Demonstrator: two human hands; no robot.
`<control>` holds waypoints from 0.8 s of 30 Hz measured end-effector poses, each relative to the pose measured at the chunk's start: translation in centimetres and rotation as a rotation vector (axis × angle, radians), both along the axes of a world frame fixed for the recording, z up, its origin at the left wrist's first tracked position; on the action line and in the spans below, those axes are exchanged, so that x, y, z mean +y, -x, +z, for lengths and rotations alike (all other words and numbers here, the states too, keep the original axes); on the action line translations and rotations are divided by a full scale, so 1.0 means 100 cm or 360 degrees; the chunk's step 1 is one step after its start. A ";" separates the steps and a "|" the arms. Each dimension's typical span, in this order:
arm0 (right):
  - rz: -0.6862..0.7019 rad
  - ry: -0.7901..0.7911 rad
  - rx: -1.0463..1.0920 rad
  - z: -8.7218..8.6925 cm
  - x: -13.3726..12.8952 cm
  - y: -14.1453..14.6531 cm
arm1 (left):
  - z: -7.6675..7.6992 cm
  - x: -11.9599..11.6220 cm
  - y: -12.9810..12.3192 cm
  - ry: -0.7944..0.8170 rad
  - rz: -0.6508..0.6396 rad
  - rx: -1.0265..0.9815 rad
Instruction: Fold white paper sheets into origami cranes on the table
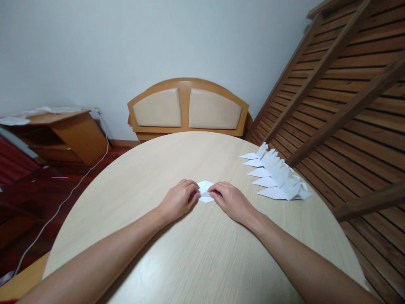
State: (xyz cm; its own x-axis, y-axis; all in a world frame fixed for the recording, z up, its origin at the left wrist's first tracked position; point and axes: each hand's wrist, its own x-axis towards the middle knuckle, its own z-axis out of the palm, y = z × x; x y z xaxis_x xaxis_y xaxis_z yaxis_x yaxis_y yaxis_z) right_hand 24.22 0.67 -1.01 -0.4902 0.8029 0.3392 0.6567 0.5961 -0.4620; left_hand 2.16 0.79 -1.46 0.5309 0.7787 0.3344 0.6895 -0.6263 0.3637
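Observation:
A small folded sheet of white paper lies at the middle of the round table, with creases across it. At its left edge my left hand is closed, thumb and fingertips pinching the paper. My right hand grips the opposite edge in the same way, its thumb and forefinger pressed together on the paper. My fingers partly cover both sides of the sheet. To the right, apart from my hands, several folded white paper figures with pointed ends stand in a row.
A wooden headboard with two cream panels stands behind the table against the wall. Slatted wooden boards lean close along the right. At the left are a wooden desk and a white cable running over the dark floor.

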 end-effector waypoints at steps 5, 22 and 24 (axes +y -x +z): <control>-0.0007 0.0000 0.0010 -0.003 0.003 0.000 | -0.003 0.001 0.004 -0.0039 -0.0047 0.0028; 0.0255 0.0232 -0.0587 0.005 -0.021 0.000 | 0.001 0.003 0.025 0.0184 -0.0372 0.0586; 0.0252 0.0295 -0.0581 0.006 -0.019 -0.001 | 0.002 0.002 0.027 0.0217 -0.0317 0.0668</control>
State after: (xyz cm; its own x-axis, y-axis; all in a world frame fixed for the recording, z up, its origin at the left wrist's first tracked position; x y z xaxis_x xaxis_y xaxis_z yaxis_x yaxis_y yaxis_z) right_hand 24.33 -1.24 -0.40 -0.6731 0.7392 -0.0218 0.7040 0.6315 -0.3249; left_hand -0.52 0.99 -1.24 0.7416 0.6697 -0.0387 0.6656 -0.7273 0.1674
